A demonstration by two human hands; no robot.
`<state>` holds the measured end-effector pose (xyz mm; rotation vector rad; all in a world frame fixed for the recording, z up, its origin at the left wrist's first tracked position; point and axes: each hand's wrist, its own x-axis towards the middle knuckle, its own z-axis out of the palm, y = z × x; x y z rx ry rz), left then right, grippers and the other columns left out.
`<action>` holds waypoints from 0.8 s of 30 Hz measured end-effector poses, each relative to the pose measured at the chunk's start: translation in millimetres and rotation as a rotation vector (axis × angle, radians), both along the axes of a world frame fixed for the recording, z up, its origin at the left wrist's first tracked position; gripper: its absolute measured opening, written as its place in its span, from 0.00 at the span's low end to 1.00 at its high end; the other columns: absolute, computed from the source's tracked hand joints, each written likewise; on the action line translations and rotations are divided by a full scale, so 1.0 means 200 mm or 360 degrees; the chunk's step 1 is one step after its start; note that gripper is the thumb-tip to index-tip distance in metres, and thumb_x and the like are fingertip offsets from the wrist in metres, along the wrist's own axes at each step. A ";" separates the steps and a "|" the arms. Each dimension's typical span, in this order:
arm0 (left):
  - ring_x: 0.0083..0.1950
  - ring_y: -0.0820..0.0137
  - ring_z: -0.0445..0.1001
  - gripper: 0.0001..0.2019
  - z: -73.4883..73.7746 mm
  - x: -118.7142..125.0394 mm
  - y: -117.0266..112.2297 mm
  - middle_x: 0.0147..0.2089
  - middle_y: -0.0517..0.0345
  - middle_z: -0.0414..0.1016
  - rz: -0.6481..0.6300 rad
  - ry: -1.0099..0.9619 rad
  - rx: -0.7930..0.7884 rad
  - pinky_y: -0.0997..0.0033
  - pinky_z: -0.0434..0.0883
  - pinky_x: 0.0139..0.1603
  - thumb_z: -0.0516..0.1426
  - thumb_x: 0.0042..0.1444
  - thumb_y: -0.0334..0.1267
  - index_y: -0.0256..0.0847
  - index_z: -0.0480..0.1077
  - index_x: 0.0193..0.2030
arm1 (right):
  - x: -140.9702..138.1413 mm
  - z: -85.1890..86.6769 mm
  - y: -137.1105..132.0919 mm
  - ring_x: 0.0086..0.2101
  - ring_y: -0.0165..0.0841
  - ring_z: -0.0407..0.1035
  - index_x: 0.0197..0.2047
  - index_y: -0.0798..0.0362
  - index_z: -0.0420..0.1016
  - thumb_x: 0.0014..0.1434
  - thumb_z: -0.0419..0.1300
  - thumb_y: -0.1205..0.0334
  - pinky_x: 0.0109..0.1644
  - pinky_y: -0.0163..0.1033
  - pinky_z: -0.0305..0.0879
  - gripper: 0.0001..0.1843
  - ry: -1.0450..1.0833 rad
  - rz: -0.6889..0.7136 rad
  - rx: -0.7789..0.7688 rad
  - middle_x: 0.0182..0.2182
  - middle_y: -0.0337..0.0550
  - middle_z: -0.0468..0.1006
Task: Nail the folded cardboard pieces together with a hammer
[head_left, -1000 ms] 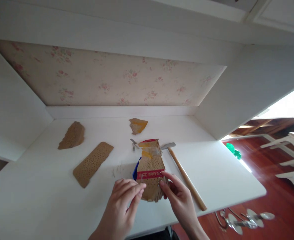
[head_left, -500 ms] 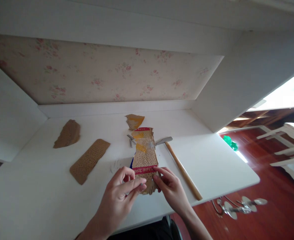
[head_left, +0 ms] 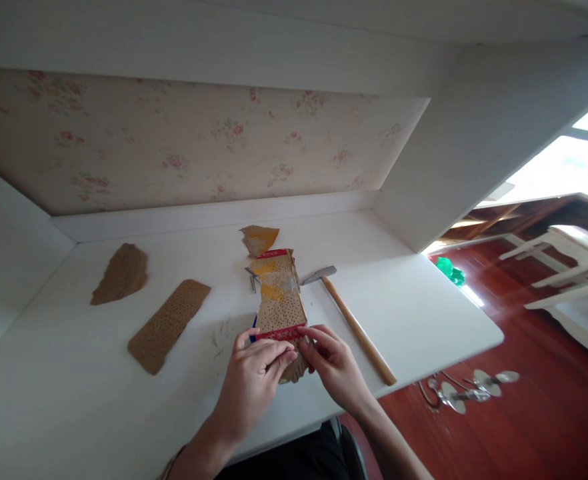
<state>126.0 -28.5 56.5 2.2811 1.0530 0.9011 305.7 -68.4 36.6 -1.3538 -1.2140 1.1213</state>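
A strip of cardboard (head_left: pixel 282 312) dotted with small holes, with red printed bands and yellow patches, lies on the white tabletop in front of me. My left hand (head_left: pixel 260 363) is over its near end, thumb and forefinger pinched on what looks like a nail, mostly hidden by the fingertips. At the right edge of that end, my right hand (head_left: pixel 330 360) grips the cardboard with bent fingers. Several loose nails (head_left: pixel 253 280) lie left of the strip. To the right rests a hammer (head_left: pixel 357 327) with a wooden handle and a grey metal head.
Two brown cardboard pieces, one torn (head_left: pixel 121 275) and one punched with holes (head_left: pixel 169 325), lie to the left. Behind the strip is a smaller torn scrap (head_left: pixel 260 240). A lamp fitting (head_left: pixel 469 390) and a green object (head_left: pixel 449 271) are on the red floor.
My left hand has turned and come closer to the cardboard and my right hand, its pinched fingertips now over the near end. My right hand keeps its hold. The view has shifted slightly.
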 end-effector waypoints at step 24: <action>0.40 0.68 0.81 0.06 -0.04 0.03 -0.04 0.37 0.60 0.83 -0.0030 0.0003 0.0319 0.56 0.59 0.59 0.57 0.65 0.33 0.45 0.76 0.43 | 0.14 0.03 -0.04 0.33 0.34 0.70 0.61 0.51 0.67 0.71 0.48 0.51 0.36 0.40 0.72 0.22 -0.0941 -0.0456 0.0079 0.44 0.47 0.73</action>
